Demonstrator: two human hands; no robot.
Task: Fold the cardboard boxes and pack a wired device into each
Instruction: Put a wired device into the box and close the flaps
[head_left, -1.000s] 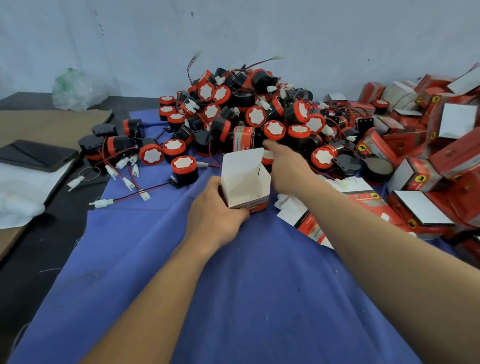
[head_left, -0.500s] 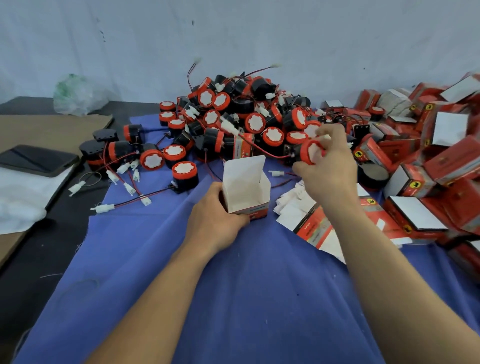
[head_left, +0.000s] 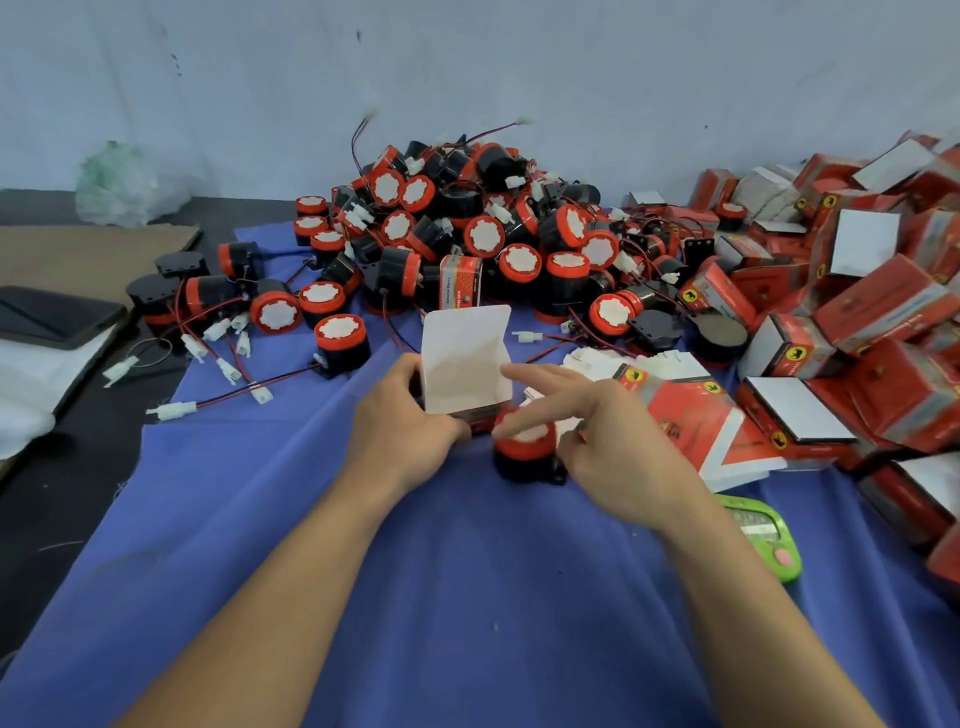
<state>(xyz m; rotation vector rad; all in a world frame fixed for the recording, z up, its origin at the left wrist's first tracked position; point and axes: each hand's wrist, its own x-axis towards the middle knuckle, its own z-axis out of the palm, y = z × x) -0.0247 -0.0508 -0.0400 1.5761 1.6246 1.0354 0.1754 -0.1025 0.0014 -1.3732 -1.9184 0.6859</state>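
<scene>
Left hand (head_left: 402, 423): fingers curled round open box (head_left: 465, 364), flap up. Right hand (head_left: 618, 447): index stretched over device (head_left: 522, 452), other fingers gripping it, touching box.

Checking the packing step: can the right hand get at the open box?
Probably yes. The right hand, gripping a wired device, is beside the box; its flap stands up and the left hand holds only its left side. The way looks free.

Pale blue wall (head_left: 519, 62), dark table (head_left: 52, 493), blue cloth (head_left: 467, 597)
</scene>
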